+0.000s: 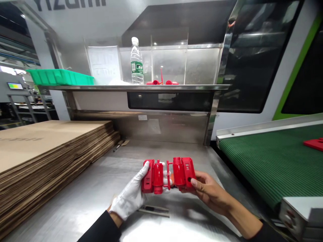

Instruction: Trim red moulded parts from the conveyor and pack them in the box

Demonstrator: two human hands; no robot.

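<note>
Two hands held one red moulded plastic part [168, 175] just above the steel counter [101, 181] — a pair of matching housings joined across the middle by a thin sprue. The left hand [132, 196], in a white glove, had its fingers [143, 171] clamped on the left housing, thumb lying along its outer edge; the bare right hand [205, 188] gripped the right housing, thumb pressed against its side face and the other fingers hidden behind it. Judging by its look, the piece was light and stiff, with a glossy skin that might slip under the cotton glove, and the slim connecting runner seemed the weak spot, so the solid housing bodies were the sound places to take hold. A stack of flattened cardboard sheets [50, 151] lay at the left of the counter, and a small metal tool [153, 210] rested on the steel just below the hands. On the shelf [126, 87] behind stood a water bottle [136, 62], a green tray [59, 77] and a few loose red pieces [163, 81]. To the right ran a green ribbed conveyor belt [267, 158] carrying another red part [314, 144] — well apart from the hands.
</note>
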